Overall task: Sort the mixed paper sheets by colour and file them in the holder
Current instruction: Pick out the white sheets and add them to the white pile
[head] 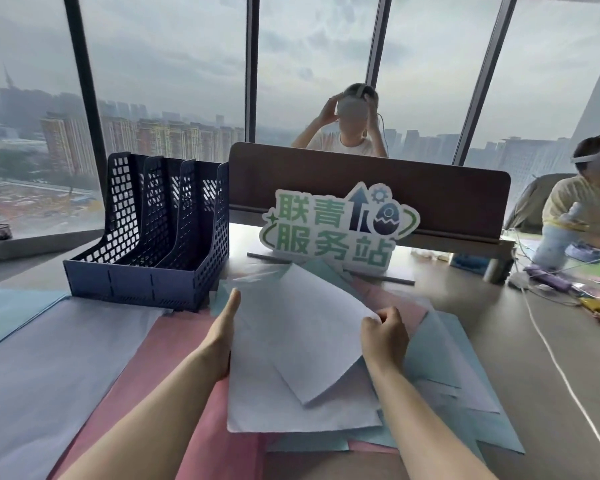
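- Pale lilac sheet (305,327), thin and curling, lifted above mixed pink, blue and lilac sheets on bench (465,306).
- Right hand (385,336) pinching its corner; left hand (222,336) flat along its edge.
- Dark blue mesh holder (153,237) behind-left, empty.

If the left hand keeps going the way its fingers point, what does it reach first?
Likely the blue file holder: the left hand, along the white sheet's left edge, points up toward the holder's near right corner. Depth is unclear.

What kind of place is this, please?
Probably a high-rise office. Tall windows overlook city towers, a desk carries a brown divider, and a blue file holder stands beside loose paper sheets held by both hands.
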### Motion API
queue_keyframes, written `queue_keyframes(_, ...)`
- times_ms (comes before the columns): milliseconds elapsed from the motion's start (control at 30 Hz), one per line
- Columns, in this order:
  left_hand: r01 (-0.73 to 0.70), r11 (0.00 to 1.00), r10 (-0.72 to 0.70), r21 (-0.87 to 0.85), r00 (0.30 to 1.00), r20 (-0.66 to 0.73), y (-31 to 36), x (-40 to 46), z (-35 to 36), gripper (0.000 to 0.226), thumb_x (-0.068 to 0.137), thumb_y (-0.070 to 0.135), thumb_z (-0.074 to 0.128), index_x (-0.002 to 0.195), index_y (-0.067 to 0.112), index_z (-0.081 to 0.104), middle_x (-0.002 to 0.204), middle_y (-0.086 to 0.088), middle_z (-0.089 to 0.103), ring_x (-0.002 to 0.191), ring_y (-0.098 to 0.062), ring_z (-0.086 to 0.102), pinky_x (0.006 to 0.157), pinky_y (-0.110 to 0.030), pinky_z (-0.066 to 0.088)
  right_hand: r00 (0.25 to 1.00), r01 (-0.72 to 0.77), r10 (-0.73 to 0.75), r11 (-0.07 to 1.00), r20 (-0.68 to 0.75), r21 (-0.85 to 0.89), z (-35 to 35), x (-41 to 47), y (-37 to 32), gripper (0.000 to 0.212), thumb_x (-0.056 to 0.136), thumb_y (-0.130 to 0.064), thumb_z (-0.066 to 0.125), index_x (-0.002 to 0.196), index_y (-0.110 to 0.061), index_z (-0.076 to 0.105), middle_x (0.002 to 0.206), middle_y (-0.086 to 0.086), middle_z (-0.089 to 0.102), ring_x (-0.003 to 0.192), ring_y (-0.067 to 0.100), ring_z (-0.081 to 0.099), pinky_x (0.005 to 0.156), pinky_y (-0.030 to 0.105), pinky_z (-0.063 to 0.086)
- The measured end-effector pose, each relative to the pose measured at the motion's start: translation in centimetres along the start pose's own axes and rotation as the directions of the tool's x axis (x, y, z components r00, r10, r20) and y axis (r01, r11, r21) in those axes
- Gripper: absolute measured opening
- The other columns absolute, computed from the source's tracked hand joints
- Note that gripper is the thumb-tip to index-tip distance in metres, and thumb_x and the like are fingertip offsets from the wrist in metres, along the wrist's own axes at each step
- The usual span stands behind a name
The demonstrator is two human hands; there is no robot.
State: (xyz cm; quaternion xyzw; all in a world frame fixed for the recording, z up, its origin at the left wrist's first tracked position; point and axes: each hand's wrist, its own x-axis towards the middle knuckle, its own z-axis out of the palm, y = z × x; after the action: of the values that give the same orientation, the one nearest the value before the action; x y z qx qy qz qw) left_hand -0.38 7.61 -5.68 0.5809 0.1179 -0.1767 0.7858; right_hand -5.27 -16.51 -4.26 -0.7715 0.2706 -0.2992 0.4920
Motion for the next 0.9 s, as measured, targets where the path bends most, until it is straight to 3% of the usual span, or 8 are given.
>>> queue_keyframes(133,-0.065,0.992,0.075,0.111,0.994,-0.081,-0.3,0.3,0.1,0.057,0.077,0.028,0.079,0.125,0.008,0.056,0.114,-0.021,0.066,0.097,-0.04,0.067,0.088,-0.057,0.053,0.946,0.004,0.037,0.992,0.323,-0.127,-0.5,0.8,-0.1,0.008,0.073,-0.021,0.05,0.073,-0.013,0.051,0.07,-0.001,0.053,0.07,0.025,0.046,0.058,0.032,0.032)
queue_keyframes(200,-0.112,0.986,0.123,0.125,0.989,-0.085,-0.7,0.3,0.3,0.047,0.081,-0.003,0.068,0.126,0.0,0.054,0.111,-0.026,0.067,0.09,-0.041,0.067,0.086,-0.055,0.054,0.861,0.051,0.062,0.977,0.504,-0.208,-1.1,1.1,-0.3,0.013,0.06,-0.025,0.047,0.057,-0.016,0.038,0.058,-0.001,0.04,0.06,0.021,0.031,0.053,0.032,0.023)
queue_keyframes(333,-0.159,0.967,0.177,0.201,0.981,-0.075,-0.8,0.2,0.5,0.042,0.079,-0.014,0.061,0.117,0.002,0.055,0.105,-0.026,0.068,0.087,-0.04,0.067,0.08,-0.053,0.057,0.707,0.039,0.272,0.906,0.653,-0.421,-3.0,1.9,-0.6,0.011,0.066,-0.023,0.051,0.058,-0.017,0.049,0.061,0.004,0.058,0.049,0.02,0.043,0.047,0.022,0.029)
queue_keyframes(433,-0.298,0.924,0.311,0.24,0.95,-0.018,-0.2,-1.0,1.1,0.043,0.072,-0.006,0.064,0.111,0.01,0.06,0.1,-0.019,0.071,0.083,-0.034,0.068,0.077,-0.047,0.058,0.819,0.092,0.094,0.952,0.565,-0.292,-2.8,3.5,-0.3,0.024,0.087,-0.03,0.056,0.086,-0.011,0.069,0.085,0.004,0.069,0.069,0.022,0.058,0.063,0.028,0.042)
queue_keyframes(567,-0.496,0.855,0.492,0.153,0.868,0.065,1.1,-2.7,3.0,0.043,0.065,0.007,0.06,0.106,0.016,0.065,0.09,-0.008,0.073,0.079,-0.026,0.067,0.07,-0.04,0.059,0.86,0.041,-0.022,0.999,0.509,-0.026,-1.2,4.4,-0.8,0.053,0.091,-0.049,0.061,0.133,-0.018,0.053,0.12,-0.007,0.06,0.111,0.02,0.059,0.09,0.03,0.042)
queue_keyframes(633,-0.574,0.809,0.57,0.128,0.819,0.064,2.2,-3.1,4.4,0.037,0.069,0.008,0.062,0.105,0.015,0.065,0.088,-0.006,0.072,0.079,-0.025,0.067,0.07,-0.041,0.058,0.862,-0.06,-0.033,0.984,0.507,0.165,-0.5,4.6,-1.9,0.044,0.087,-0.041,0.069,0.124,-0.019,0.061,0.121,-0.003,0.067,0.108,0.02,0.064,0.097,0.037,0.049)
queue_keyframes(767,-0.748,0.653,0.75,0.121,0.66,0.036,5.1,-3.8,7.0,0.015,0.088,0.008,0.068,0.1,0.016,0.067,0.088,0.0,0.074,0.08,-0.019,0.068,0.076,-0.041,0.057,0.939,0.187,-0.266,0.927,0.219,0.324,-1.3,4.8,-6.5,0.014,0.082,-0.01,0.059,0.095,-0.013,0.064,0.079,-0.002,0.064,0.072,0.019,0.058,0.064,0.03,0.046)
queue_keyframes(900,-0.828,0.55,0.832,0.105,0.555,0.016,6.1,-4.4,8.5,0.013,0.086,0.022,0.074,0.096,0.016,0.068,0.085,0.004,0.072,0.078,-0.012,0.067,0.07,-0.026,0.055,0.915,0.349,-0.399,0.863,0.066,0.366,-3.0,3.5,-7.9,0.013,0.083,-0.019,0.058,0.095,-0.015,0.055,0.087,0.001,0.06,0.078,0.02,0.053,0.069,0.033,0.042)
